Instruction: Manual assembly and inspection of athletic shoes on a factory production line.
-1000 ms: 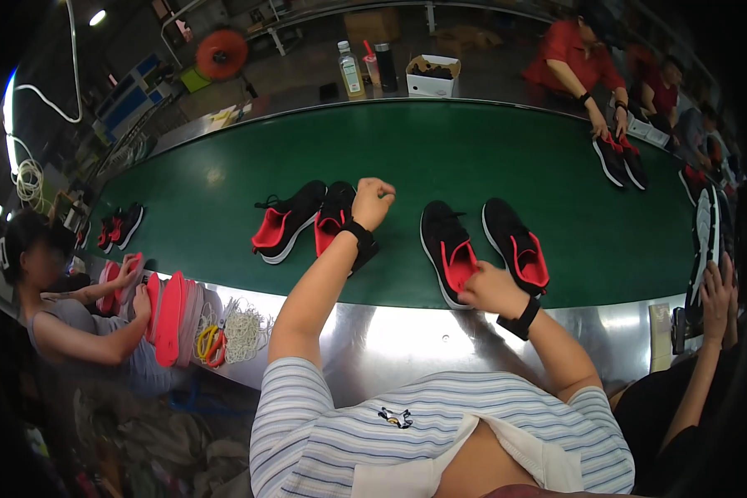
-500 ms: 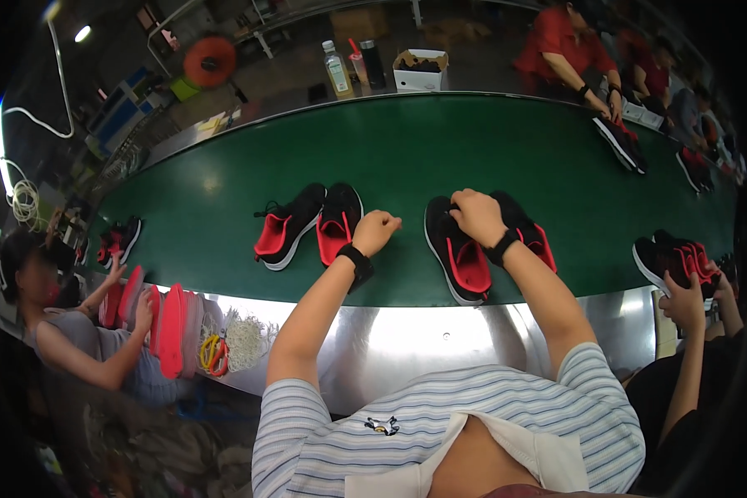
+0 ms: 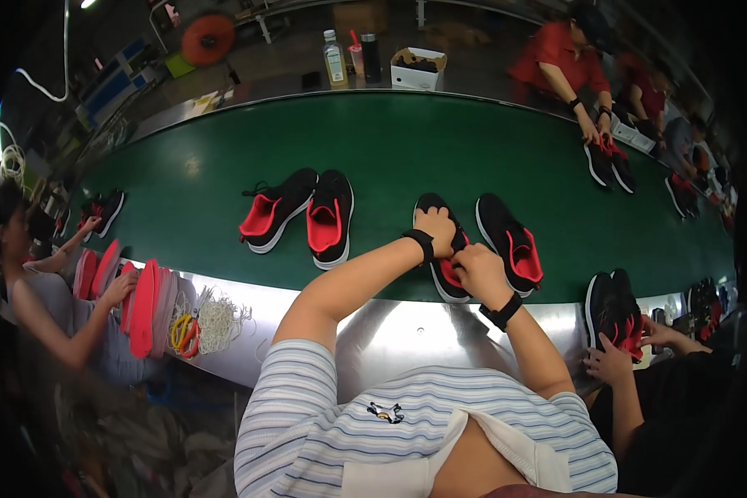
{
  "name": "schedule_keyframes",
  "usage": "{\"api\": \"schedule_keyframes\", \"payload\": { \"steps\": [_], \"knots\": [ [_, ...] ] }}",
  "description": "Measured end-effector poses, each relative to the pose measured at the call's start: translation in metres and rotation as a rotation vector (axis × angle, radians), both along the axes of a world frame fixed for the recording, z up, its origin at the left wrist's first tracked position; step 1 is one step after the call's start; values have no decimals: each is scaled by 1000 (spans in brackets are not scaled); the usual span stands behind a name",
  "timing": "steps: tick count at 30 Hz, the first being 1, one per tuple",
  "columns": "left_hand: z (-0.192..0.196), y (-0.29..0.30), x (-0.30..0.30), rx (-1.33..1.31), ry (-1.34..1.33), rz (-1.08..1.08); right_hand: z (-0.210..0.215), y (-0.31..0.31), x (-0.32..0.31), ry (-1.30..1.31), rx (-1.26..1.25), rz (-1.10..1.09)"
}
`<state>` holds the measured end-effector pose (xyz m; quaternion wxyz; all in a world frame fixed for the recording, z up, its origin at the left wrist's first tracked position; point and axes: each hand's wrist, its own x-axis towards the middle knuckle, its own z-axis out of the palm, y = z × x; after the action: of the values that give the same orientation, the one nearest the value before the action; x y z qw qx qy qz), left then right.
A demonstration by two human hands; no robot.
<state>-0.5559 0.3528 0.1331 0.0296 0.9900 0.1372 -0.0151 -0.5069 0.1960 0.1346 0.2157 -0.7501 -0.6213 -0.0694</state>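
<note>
A black sneaker (image 3: 450,288) with red lining and a white sole lies under both my hands, toe pointing away from me. My left hand (image 3: 434,230) is closed over its front upper, fingers curled onto the lace area. At the shoe's opening, my right hand (image 3: 479,272) grips the collar with bent fingers; the fingertips are partly hidden. Just right of it, apart and untouched, lies a matching sneaker (image 3: 506,241). To the left are two more such sneakers, one tilted outward (image 3: 282,212) with its lace loop sticking out, the other (image 3: 330,217) straighter.
The green belt (image 3: 390,133) curves across, edged by a metal ledge (image 3: 419,332). Red insoles (image 3: 144,307), orange-handled cutters (image 3: 189,336) and white laces (image 3: 222,319) lie left. Co-workers handle sneakers at the left, right (image 3: 610,307) and far right (image 3: 610,162). A white box (image 3: 417,73) stands behind.
My left hand has moved right onto the sneaker. My right hand has gone from its front to its collar. The two sneakers before me now lie farther apart, and the left pair has shifted slightly left.
</note>
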Motion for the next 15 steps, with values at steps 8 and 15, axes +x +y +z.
{"api": "schedule_keyframes", "payload": {
  "steps": [8, 15],
  "knots": [
    [-27, 42, 14, -341, -445, 130, -37, 53, 19, -156, -370, -17],
    [-33, 3, -5, 154, -463, -332, -56, 36, 17, -1, -113, 251]
  ]
}}
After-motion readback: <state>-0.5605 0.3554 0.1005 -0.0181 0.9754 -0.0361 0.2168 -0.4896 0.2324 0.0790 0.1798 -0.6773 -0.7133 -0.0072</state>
